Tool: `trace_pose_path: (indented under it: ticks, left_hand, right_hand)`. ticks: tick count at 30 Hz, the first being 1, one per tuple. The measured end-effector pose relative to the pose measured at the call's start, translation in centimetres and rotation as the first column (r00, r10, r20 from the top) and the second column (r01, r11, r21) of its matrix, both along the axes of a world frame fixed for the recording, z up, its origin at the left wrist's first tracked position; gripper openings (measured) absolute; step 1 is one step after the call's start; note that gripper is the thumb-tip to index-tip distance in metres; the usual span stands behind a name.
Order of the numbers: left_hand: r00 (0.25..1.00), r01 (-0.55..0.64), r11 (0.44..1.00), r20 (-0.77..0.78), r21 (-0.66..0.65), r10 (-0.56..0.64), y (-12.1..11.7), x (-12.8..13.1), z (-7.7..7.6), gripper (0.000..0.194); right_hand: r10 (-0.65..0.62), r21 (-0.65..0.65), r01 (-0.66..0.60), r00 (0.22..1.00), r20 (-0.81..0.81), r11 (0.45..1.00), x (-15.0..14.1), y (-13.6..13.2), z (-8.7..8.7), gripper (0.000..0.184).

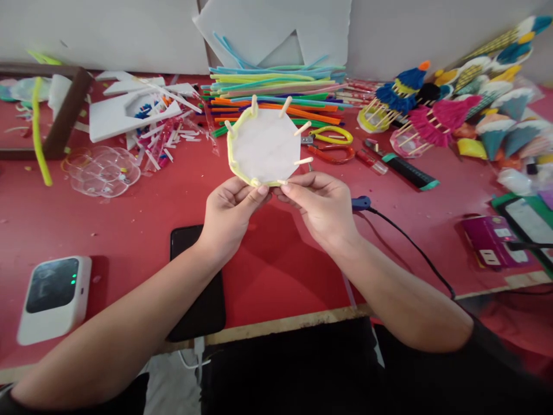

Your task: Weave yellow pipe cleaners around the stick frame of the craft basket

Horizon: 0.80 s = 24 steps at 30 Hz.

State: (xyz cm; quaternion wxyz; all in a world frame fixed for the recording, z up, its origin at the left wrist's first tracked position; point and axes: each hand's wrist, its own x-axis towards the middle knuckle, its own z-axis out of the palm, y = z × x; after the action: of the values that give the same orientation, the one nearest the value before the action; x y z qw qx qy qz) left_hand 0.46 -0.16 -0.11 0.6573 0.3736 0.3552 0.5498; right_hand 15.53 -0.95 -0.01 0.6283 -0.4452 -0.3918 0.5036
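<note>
Both my hands hold up a white foam disc (264, 147) above the red table (129, 230). A pale yellow strip runs round its rim, and several short wooden sticks poke out of the edge. My left hand (228, 210) pinches the disc's lower edge between thumb and fingers. My right hand (322, 202) grips the lower right edge, with its fingertips at a stick and the yellow strip.
A stack of coloured foam strips (276, 86) lies behind the disc, with yellow and orange scissors (330, 144) beside it. Finished tufted crafts (423, 109) fill the right. A black phone (199, 288), a white device (54, 297), a clear palette (103, 170) and a cable (406, 242) lie nearby.
</note>
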Motion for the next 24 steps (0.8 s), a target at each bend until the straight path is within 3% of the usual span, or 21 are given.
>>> trace_pose_path:
  ticks: [10,17,21,24]
  left_hand:
    - [1.000,0.003,1.000,0.016,-0.009,-0.003,-0.1,-0.1,0.2,0.019]
    - [0.997,-0.071,0.996,0.010,-0.047,0.072,0.1,-0.1,0.0,0.017]
    - [0.993,-0.118,0.989,0.002,-0.089,0.119,0.3,0.0,-0.1,0.016]
    - [0.992,-0.123,0.986,-0.005,-0.110,0.123,0.4,0.0,-0.1,0.015]
  right_hand:
    - [-0.006,0.004,0.005,0.994,0.107,1.000,0.3,0.3,0.0,0.010]
    - [-0.057,0.104,0.023,0.939,0.339,0.994,0.9,0.2,0.2,0.008]
    - [-0.256,0.315,0.079,0.781,0.570,0.946,2.3,0.1,1.3,0.009]
    - [-0.368,0.494,-0.048,0.606,0.705,0.868,3.6,0.0,2.2,0.013]
